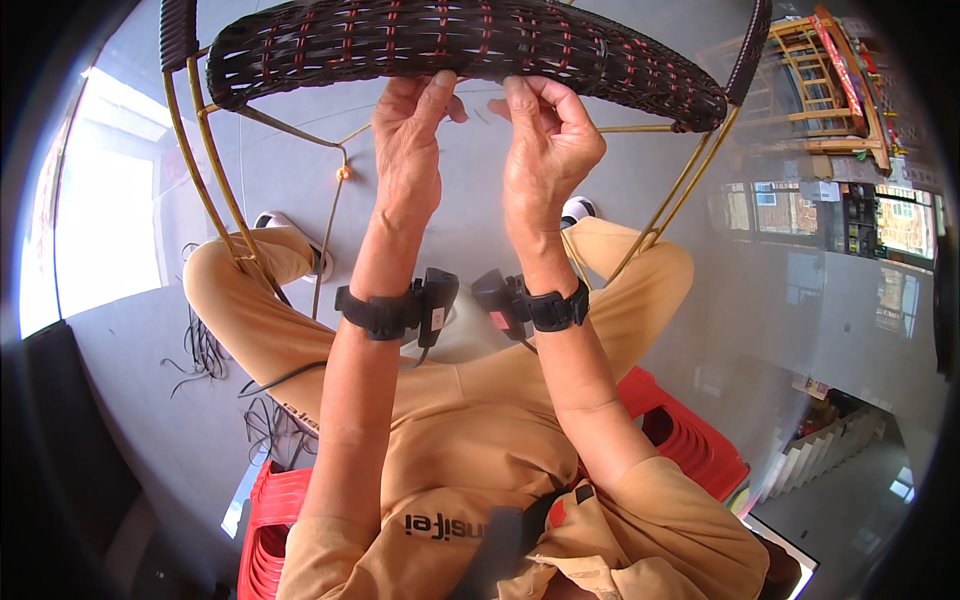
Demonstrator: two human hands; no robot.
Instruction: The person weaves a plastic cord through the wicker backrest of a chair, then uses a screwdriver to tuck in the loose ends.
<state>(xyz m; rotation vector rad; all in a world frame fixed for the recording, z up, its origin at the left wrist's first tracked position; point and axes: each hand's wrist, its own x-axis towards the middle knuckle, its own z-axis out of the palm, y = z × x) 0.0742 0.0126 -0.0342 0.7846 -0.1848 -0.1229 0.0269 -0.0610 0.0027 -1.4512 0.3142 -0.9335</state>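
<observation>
A dark brown woven chair panel with reddish strands running through it spans the top of the head view. It is fixed to a gold-coloured metal chair frame, whose bars come down on both sides of my legs. My left hand is closed at the panel's lower edge, near its middle, thumb up against the weave. Just to its right, my right hand pinches at the same edge with thumb and curled forefinger. The undersides of the fingers are partly hidden, and I cannot make out any separate strand in them.
Red plastic stools show on both sides beneath me. Loose dark strands lie on the grey floor at left. Black devices are strapped to my wrists, with a cable over my leg. Wooden frames stand at the far right.
</observation>
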